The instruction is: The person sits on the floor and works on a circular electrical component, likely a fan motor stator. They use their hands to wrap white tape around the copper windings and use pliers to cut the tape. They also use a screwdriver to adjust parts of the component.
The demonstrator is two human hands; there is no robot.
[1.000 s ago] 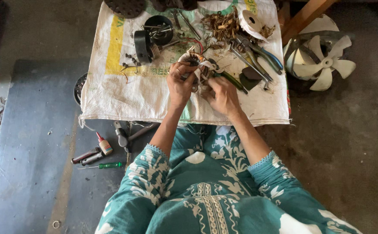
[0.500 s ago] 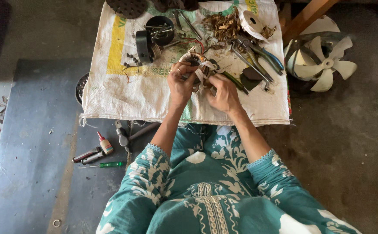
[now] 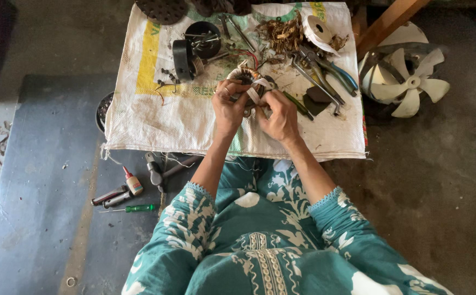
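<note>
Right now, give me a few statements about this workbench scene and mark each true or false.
1. Both hands, left hand and right hand, are on the coil ring. True.
2. The white fan blade lies on the sack cloth. False: it sits on the floor beside it.
3. The green screwdriver lies on the floor. True.
4. The blue-handled pliers are in the right hand. False: they lie on the cloth.
</note>
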